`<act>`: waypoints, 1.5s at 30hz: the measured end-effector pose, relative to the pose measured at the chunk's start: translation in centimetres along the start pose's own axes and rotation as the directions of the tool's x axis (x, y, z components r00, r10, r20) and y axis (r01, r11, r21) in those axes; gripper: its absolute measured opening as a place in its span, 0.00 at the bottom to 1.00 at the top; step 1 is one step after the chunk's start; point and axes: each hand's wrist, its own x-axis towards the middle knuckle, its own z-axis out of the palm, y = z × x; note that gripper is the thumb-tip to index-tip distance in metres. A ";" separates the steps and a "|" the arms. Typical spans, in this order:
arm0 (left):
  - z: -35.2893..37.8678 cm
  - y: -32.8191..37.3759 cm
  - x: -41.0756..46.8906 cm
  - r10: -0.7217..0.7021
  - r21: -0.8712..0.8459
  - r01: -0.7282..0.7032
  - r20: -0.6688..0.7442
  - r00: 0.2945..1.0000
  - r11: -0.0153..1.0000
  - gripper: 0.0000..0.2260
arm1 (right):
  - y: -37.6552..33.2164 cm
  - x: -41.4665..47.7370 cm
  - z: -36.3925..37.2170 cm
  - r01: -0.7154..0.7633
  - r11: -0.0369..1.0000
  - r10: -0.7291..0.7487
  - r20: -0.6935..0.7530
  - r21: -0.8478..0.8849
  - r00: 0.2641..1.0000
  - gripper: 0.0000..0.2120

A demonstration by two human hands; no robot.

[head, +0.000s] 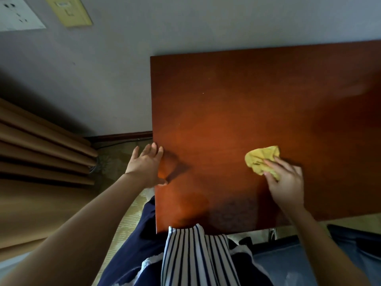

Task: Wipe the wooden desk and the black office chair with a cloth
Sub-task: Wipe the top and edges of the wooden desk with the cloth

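The right hand (286,179) curls its fingers over a crumpled yellow cloth (260,158), pressing it onto the wooden desk (247,96) toward 6 o'clock of the top. The left hand (147,165) rests at the desk's 8 o'clock edge, fingers straight and spread, holding nothing.

No text, number or brand can be read. The yellowish wall plate (68,11) at the top left carries a small pale mark, too blurred to make out. The white socket plate (18,14) beside it shows only dark slots, with no lettering that can be told.
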 end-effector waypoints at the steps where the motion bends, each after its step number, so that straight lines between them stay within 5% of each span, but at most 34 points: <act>1: 0.0 0.0 0.0 0.000 -0.001 0.000 0.001 1.000 1.000 0.50 | 0.9 1.0 -0.6 -0.040 0.999 0.040 -0.007 -0.022 0.999 0.15; 13: -0.5 -0.2 -0.3 0.009 0.009 -0.009 0.046 0.999 1.000 0.52 | 4.2 3.4 -2.8 -0.537 0.843 0.534 -0.114 0.002 0.838 0.17; 21: -0.9 0.1 0.0 0.083 0.140 -0.091 0.066 0.994 0.986 0.56 | 1.2 -3.8 -1.1 -0.599 0.800 0.598 -0.036 -0.042 0.801 0.18; 26: -0.7 -2.0 0.4 0.245 0.028 -0.244 -0.052 0.968 0.969 0.42 | -3.9 -7.5 1.3 -0.627 0.776 0.628 -0.014 -0.068 0.778 0.19; 33: 0.9 -7.7 -0.5 0.554 0.006 -0.554 -0.051 0.831 0.832 0.32 | -12.5 -12.3 4.5 -0.717 0.694 0.718 -0.003 -0.056 0.696 0.18; 45: 0.3 -12.8 1.9 0.634 -0.111 -0.640 -0.088 0.768 0.760 0.30 | -20.7 -14.0 7.5 -0.827 0.560 0.827 -0.092 0.043 0.555 0.16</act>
